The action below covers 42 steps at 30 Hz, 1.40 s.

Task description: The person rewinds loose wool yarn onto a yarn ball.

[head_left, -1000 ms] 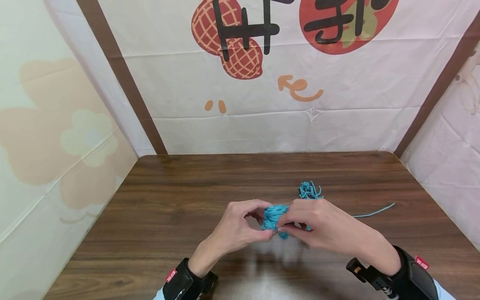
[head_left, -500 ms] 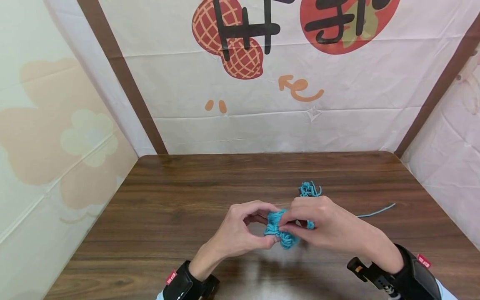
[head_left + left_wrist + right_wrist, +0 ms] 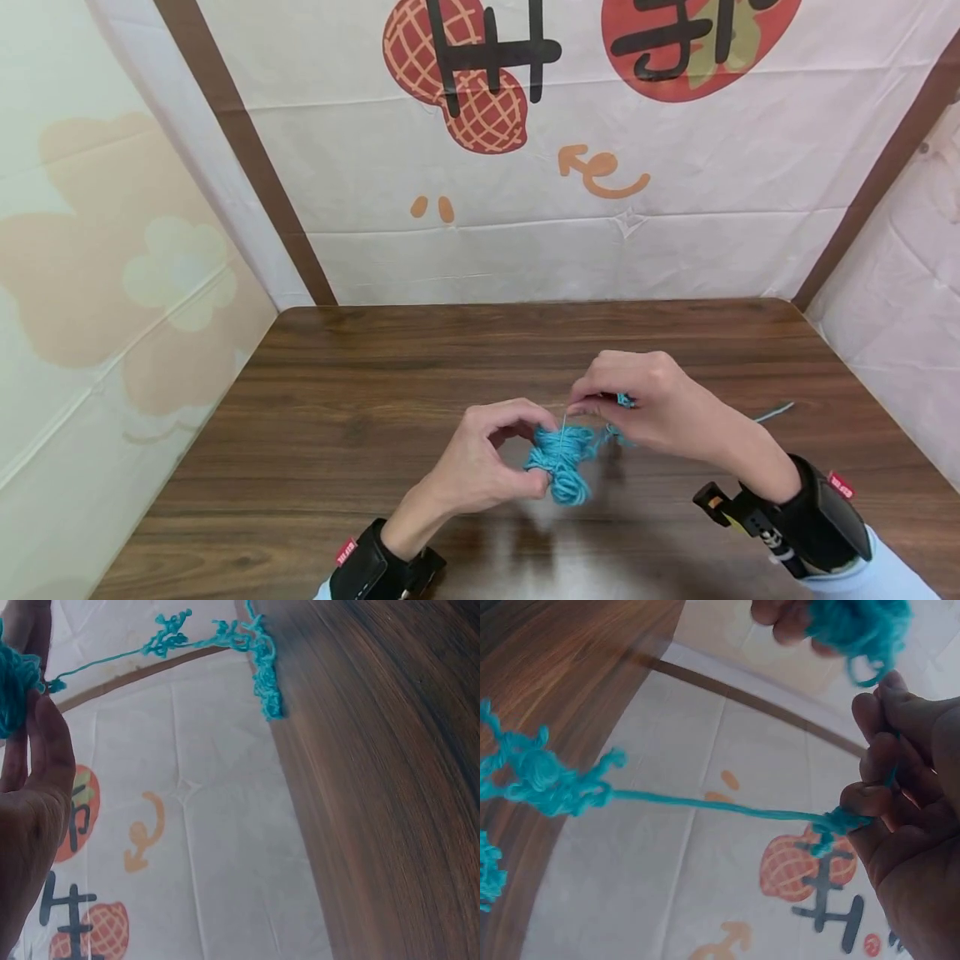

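A small bundle of turquoise yarn [image 3: 562, 457] is gripped between the thumb and fingers of my left hand [image 3: 491, 454]. Strands wrap across its middle, and a looped end points toward me. Up and to the right, my right hand [image 3: 652, 404] pinches a strand of yarn [image 3: 564, 423] that runs taut from the bundle. In the right wrist view, the yarn [image 3: 712, 804] also passes through the curled lower fingers, with a knotted clump [image 3: 544, 772] further along it. The left wrist view shows the bundle [image 3: 16, 686] at its edge, held at the fingertips.
Tangled yarn [image 3: 266, 675] lies at the table's edge in the left wrist view, and a loose tail [image 3: 774, 412] shows beyond my right wrist. The brown wooden table [image 3: 360, 400] ends at a printed white cloth [image 3: 525, 258]. Black camera straps [image 3: 821, 517] wrap both wrists.
My right hand has moved up and away from the bundle, drawing a strand taut. The left hand keeps its grip; the bundle has turned, with its looped end now toward me.
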Motion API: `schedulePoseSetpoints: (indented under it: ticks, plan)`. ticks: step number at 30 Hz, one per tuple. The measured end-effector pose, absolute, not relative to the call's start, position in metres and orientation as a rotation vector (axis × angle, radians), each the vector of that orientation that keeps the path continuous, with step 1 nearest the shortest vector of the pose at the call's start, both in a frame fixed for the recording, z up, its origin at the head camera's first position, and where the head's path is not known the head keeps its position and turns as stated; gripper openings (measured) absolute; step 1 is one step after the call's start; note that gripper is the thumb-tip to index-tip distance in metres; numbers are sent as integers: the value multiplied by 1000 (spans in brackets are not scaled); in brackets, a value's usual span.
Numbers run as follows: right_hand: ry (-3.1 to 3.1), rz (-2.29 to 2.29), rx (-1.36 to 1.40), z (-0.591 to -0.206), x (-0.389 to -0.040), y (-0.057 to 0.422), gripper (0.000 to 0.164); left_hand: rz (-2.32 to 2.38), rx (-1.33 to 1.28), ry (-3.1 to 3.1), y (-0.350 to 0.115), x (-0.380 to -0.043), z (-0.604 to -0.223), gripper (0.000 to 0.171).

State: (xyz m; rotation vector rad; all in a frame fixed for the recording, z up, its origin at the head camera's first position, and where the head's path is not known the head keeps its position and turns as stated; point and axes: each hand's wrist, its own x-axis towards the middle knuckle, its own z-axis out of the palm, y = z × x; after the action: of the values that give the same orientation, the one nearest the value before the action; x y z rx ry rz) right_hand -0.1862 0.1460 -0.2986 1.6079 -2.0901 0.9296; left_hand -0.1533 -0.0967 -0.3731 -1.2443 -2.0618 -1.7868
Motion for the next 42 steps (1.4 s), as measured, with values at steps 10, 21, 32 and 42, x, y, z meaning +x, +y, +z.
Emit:
schedulePoseSetpoints:
  ticks: [10,21,32,42]
  plan:
    - [-2201,1084,1387,-310,-211,160,27,-1952,-1218,-1994,-98,-152,-376,36]
    - [-2355,1144,1218,-322,-220,168,20,-2440,-1092,-1543,-100,-163,-385,31]
    - [-2283,945,1505,-341,-210,147,17,-2605,-461,-1618,-95,-163,-375,32]
    - [-2392,759,1558,-335,-178,128,10,-1868,-438,-1949,-89,-171,-381,45]
